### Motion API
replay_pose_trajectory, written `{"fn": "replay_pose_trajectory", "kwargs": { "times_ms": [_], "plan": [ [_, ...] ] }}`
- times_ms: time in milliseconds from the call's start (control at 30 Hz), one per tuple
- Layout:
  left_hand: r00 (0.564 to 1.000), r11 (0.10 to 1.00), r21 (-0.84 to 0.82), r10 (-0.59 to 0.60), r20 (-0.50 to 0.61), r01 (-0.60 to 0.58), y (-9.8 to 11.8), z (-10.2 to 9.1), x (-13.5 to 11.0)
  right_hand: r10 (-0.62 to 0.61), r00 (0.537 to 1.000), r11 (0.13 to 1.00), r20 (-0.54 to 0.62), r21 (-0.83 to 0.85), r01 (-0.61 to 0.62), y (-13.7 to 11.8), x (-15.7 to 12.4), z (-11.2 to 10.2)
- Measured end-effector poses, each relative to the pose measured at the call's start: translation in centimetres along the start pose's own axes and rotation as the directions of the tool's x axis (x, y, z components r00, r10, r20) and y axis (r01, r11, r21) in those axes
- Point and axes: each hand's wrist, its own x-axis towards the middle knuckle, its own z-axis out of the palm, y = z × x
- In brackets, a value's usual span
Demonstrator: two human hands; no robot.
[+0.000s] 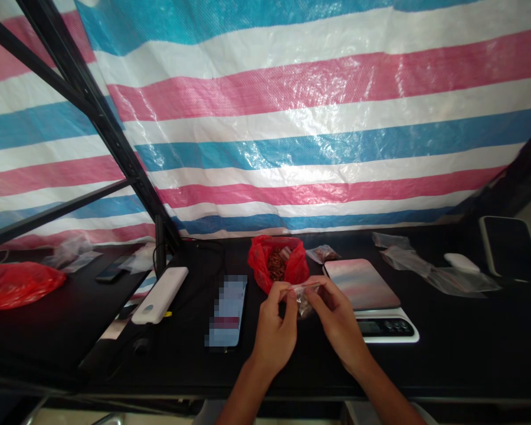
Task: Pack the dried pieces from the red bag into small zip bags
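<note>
Between my two hands is a small clear zip bag (304, 306), pinched along its top edge. My left hand (278, 327) is closed on the left end of that edge, and my right hand (336, 319) grips the right end. Something pale or brownish shows through the plastic, too small to name. Just beyond my fingers stands an open red plastic bag (259, 260) with many small reddish-brown pieces (277, 265) inside. To the right of my right hand sits a white kitchen scale (387, 332) with a shiny metal plate (361, 283).
A filled clear bag (324, 254) lies behind the scale. Several flat zip bags (418, 265), a white mouse-like object (462, 262) and a dark-screened device (511, 248) are at right. Left are a phone (228, 310), a white power bank (160, 295) and another red bag (20, 285). Striped sheeting (292, 136) hangs behind.
</note>
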Motion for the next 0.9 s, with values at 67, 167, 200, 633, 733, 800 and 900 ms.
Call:
{"fn": "replay_pose_trajectory", "kwargs": {
  "times_ms": [67, 167, 200, 633, 733, 800, 900],
  "plan": [
    [1.0, 1.0, 0.001, 0.005, -0.007, -0.005, 0.0, 0.0, 0.0, -0.017, 0.999, 0.999, 0.03, -0.037, 0.018, -0.4, 0.1, 0.0],
    [1.0, 1.0, -0.003, 0.013, -0.008, -0.013, 0.2, -0.1, 0.1, -0.07, 0.997, 0.994, 0.02, -0.084, 0.071, -1.0, 0.2, 0.0],
    [1.0, 1.0, -0.005, 0.015, -0.004, -0.015, 0.2, -0.1, 0.1, -0.088, 0.996, 0.992, 0.011, -0.095, 0.088, -1.1, 0.2, -0.1],
    [0.987, 0.985, 0.063, 0.158, 0.006, -0.158, 0.5, -0.4, 0.3, -0.023, 0.995, 0.994, 0.094, -0.102, 0.033, -1.0, 0.4, -1.2],
    [0.989, 0.988, 0.041, 0.149, 0.025, -0.149, 0.5, -0.4, 0.3, -0.009, 0.992, 0.998, 0.124, -0.067, 0.017, -0.9, 0.4, -1.5],
    [0.988, 0.989, 0.029, 0.146, 0.043, -0.147, 0.6, -0.5, 0.3, 0.003, 0.99, 0.999, 0.14, -0.039, 0.003, -1.0, 0.4, -1.6],
    [0.985, 0.988, 0.028, 0.152, 0.082, -0.155, 0.6, -0.6, 0.1, 0.009, 0.991, 0.999, 0.133, -0.044, -0.003, -1.5, 0.4, -1.9]
  ]
}}
